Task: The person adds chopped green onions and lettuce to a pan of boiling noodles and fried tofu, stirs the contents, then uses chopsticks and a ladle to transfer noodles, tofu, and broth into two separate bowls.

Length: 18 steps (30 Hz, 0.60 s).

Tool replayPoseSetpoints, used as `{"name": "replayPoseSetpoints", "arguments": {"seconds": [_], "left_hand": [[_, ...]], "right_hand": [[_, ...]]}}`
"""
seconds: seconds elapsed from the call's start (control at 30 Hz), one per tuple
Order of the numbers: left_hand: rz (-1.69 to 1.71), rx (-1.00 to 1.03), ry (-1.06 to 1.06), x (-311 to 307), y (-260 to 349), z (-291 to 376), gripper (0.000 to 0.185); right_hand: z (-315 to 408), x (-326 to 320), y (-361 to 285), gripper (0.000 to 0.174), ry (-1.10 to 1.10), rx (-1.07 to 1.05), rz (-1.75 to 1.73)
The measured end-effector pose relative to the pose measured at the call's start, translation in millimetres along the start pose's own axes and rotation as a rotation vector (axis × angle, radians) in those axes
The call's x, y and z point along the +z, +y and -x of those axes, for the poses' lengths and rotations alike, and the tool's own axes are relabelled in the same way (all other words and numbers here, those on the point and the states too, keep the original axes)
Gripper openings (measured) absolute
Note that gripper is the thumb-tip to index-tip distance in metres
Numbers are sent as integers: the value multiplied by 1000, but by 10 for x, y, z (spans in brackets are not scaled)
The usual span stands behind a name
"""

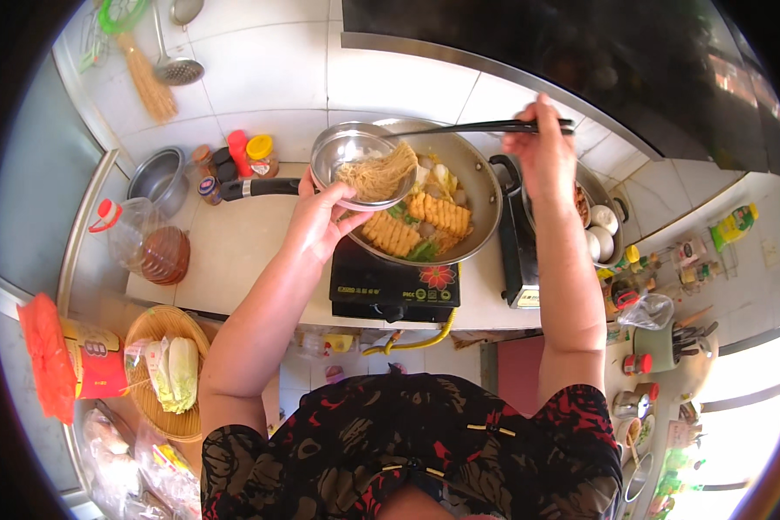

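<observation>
My left hand [325, 211] holds a small stainless steel bowl [338, 146], tilted over the left side of a large frying pan [487, 195]. Thin noodles [380, 175] lie in the bowl and reach its right rim. In my right hand [546, 146], raised above the pan's right side, is a pair of black chopsticks [461, 127] whose tips reach the bowl's upper rim. Golden scored slabs of food [439, 213], leafy greens [422, 250] and round pieces fill the pan. It sits on a black gas stove [395, 279].
A second pan [614, 250] with white round items stands on the right burner, partly behind my right forearm. Left are a grey basin [159, 179], a large plastic jug [162, 250] and seasoning jars [262, 156]. A yellow hose [422, 343] hangs below the counter; a range hood [526, 65] overhangs the right.
</observation>
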<state>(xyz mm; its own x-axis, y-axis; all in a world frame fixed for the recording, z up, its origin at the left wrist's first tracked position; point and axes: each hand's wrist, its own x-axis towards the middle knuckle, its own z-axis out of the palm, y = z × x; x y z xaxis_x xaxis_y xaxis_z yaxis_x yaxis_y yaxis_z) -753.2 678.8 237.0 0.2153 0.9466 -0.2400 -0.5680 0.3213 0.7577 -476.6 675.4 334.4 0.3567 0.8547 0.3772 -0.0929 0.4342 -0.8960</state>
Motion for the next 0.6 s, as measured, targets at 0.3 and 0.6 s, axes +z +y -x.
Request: {"name": "replayPoseSetpoints", "arguments": {"seconds": [0.3, 0.6], "left_hand": [[-35, 113, 76, -95, 137, -22, 83], [-35, 164, 125, -199, 171, -63, 84]], "right_hand": [[5, -338, 952, 28, -145, 208, 318], [-151, -30, 1764, 35, 86, 471, 189]]}}
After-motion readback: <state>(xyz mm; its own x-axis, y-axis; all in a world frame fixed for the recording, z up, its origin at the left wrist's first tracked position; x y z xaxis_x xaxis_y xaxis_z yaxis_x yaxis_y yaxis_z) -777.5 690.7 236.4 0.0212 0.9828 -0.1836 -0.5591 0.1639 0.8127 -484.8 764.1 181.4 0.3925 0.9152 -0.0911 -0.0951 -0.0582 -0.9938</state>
